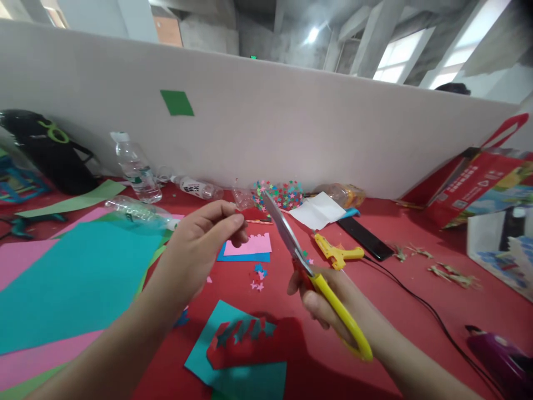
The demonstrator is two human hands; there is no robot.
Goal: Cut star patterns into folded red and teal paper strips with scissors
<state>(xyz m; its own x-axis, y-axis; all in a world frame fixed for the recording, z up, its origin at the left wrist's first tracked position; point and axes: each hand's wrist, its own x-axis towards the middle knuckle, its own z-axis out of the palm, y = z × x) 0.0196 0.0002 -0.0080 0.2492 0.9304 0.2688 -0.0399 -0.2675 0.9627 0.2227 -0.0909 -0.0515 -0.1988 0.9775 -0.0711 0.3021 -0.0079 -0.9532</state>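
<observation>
My left hand (204,236) is raised over the red table (395,289), thumb and fingers pinched together; whatever they hold is too small to make out. My right hand (320,303) grips yellow-handled scissors (310,269), blades closed and pointing up and left towards the left hand's fingertips. Below the hands lies a teal sheet (237,361) with a row of shapes cut out of it. Between the hands, farther back, a small pink piece (250,244) lies on a blue piece (239,256), with tiny paper cut-outs (259,278) scattered near them.
Large teal, pink and green sheets (70,278) cover the left. Plastic bottles (135,169) and a heap of coloured cut-outs (283,194) sit by the white partition (291,122). A yellow glue gun (337,253), black phone (364,238), cable (433,316), red box (470,186) and purple tool (499,358) lie right.
</observation>
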